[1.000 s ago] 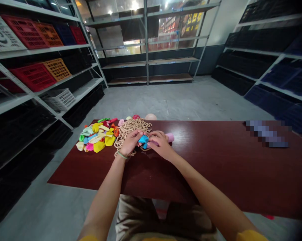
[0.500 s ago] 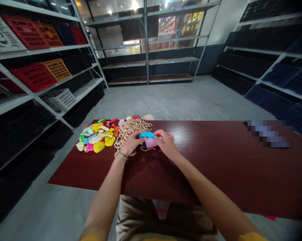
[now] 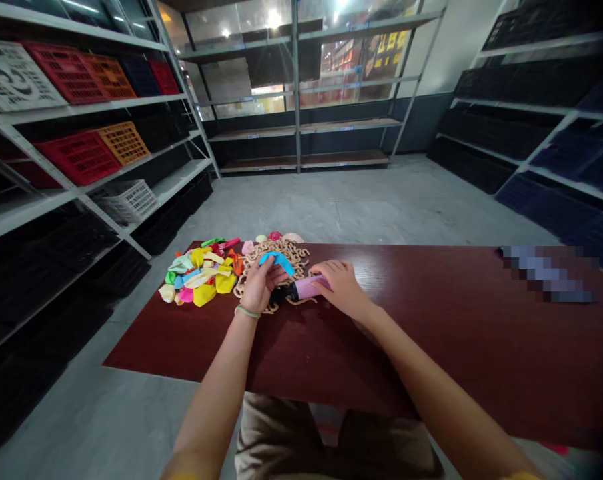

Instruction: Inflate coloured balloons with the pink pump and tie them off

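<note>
Blue limp balloon (image 3: pixel 280 261) in left hand (image 3: pixel 258 285), pinched between thumb and fingers, above the table, near its far edge. Pink cylinder (image 3: pixel 307 287) at 4 o'clock from the balloon; its black end (image 3: pixel 283 294) points to 9, close by the left hand. Right hand (image 3: pixel 341 285) at about 4 o'clock too, farther out, wrapped over the cylinder from above. Hands apart, cylinder between them. Beige squiggly strands (image 3: pixel 292 249) heaped at 12 and round to 8; one loose strand (image 3: pixel 304 301) just below the cylinder. Mixed-colour balloon pile (image 3: pixel 201 275) at 9. Green wristband (image 3: pixel 248 312) on left wrist. Pixelated item (image 3: pixel 546 275) at 3, well apart, on the dark red table (image 3: pixel 431 340). Beyond: crates (image 3: pixel 79 157) on shelving at 10, metal rack (image 3: pixel 297 123) at 12, dark bins (image 3: pixel 511 127) at 2.
</note>
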### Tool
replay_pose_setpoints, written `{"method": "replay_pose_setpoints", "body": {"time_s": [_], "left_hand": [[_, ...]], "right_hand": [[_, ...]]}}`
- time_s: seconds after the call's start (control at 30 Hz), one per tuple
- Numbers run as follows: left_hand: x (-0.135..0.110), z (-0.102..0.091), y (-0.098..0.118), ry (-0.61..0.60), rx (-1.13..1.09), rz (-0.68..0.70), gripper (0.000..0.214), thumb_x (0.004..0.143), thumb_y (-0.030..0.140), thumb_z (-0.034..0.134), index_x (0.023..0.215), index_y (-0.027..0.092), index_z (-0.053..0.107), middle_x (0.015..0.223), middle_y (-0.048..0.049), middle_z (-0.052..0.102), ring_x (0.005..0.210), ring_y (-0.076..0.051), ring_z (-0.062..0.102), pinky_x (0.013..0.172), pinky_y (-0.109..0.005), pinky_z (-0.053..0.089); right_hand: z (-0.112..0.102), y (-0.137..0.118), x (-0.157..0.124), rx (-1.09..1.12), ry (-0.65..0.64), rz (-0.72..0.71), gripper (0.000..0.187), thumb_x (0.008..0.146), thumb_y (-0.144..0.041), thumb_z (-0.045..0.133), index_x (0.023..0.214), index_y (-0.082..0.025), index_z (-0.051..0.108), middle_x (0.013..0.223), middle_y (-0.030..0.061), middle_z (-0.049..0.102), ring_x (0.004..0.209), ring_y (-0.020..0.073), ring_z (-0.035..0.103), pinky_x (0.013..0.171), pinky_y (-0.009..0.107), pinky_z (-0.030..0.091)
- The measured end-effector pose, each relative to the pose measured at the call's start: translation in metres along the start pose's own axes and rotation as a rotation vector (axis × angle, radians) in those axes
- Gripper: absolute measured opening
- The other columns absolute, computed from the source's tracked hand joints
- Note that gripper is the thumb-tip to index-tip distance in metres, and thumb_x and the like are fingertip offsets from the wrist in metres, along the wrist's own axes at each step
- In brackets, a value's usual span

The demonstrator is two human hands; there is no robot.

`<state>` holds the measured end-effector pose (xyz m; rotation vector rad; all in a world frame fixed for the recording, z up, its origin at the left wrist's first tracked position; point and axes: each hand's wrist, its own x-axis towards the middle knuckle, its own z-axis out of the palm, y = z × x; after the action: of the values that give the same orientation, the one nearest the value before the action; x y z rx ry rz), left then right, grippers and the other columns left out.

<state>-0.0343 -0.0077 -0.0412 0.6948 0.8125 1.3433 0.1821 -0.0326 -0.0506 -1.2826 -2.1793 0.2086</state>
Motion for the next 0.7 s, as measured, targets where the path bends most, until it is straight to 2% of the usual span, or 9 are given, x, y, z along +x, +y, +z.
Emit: {"method": "replay_pose_setpoints", "body": {"time_s": [0.13,0.23,0.37,0.47,0.6,0.7], "left_hand": [[0.006,-0.007,0.004,0.108,-0.103,0.012,0.026,0.076,0.031,0.075,0.093,0.017,0.061,0.077,-0.0017,0.071,0.068,-0.014,0.069,0.068,-0.028,0.059],[0.009,-0.01,0.005,0.184,-0.151,0.026,0.019,0.078,0.026,0.07,0.092,0.017,0.061,0.077,-0.0017,0.07,0.074,-0.017,0.071,0.07,-0.03,0.059],[0.012,-0.014,0.005,0.22,-0.181,0.038,0.017,0.078,0.024,0.067,0.092,0.018,0.061,0.08,-0.0023,0.07,0.079,-0.019,0.072,0.073,-0.032,0.059],[0.014,-0.016,0.006,0.277,-0.222,0.116,0.011,0.081,0.023,0.064,0.09,0.018,0.061,0.077,-0.0014,0.069,0.077,-0.017,0.071,0.075,-0.032,0.058],[0.017,-0.021,0.009,0.406,-0.294,0.242,0.005,0.086,0.021,0.06,0.089,0.018,0.059,0.078,-0.0016,0.069,0.078,-0.015,0.071,0.078,-0.032,0.058],[0.02,-0.026,0.011,0.45,-0.304,0.286,0.006,0.086,0.021,0.063,0.091,0.018,0.059,0.08,-0.0011,0.07,0.077,-0.015,0.071,0.08,-0.033,0.058]], "right_hand": [[-0.019,0.021,0.005,-0.135,-0.282,-0.064,0.041,0.09,-0.035,0.055,0.13,-0.027,0.055,0.129,0.0081,0.062,0.12,0.028,0.053,0.098,0.044,0.033],[-0.021,0.027,0.0,-0.149,-0.34,-0.126,0.051,0.087,-0.034,0.056,0.137,-0.025,0.05,0.132,0.0082,0.061,0.117,0.0262,0.055,0.1,0.042,0.035],[-0.01,0.028,-0.014,-0.212,-0.23,-0.193,0.051,0.085,-0.031,0.055,0.135,-0.021,0.051,0.132,0.0093,0.061,0.113,0.0256,0.056,0.099,0.042,0.036],[-0.003,0.033,-0.023,-0.277,-0.13,-0.216,0.047,0.086,-0.032,0.055,0.13,-0.017,0.054,0.128,0.0117,0.062,0.111,0.0269,0.057,0.097,0.042,0.036],[-0.004,0.046,-0.029,-0.35,-0.033,-0.213,0.041,0.083,-0.029,0.055,0.121,-0.015,0.056,0.122,0.0135,0.064,0.107,0.0281,0.059,0.093,0.04,0.039],[-0.006,0.053,-0.031,-0.381,0.038,-0.175,0.04,0.082,-0.03,0.055,0.118,-0.013,0.056,0.118,0.0147,0.065,0.102,0.0278,0.061,0.088,0.038,0.041]]}}
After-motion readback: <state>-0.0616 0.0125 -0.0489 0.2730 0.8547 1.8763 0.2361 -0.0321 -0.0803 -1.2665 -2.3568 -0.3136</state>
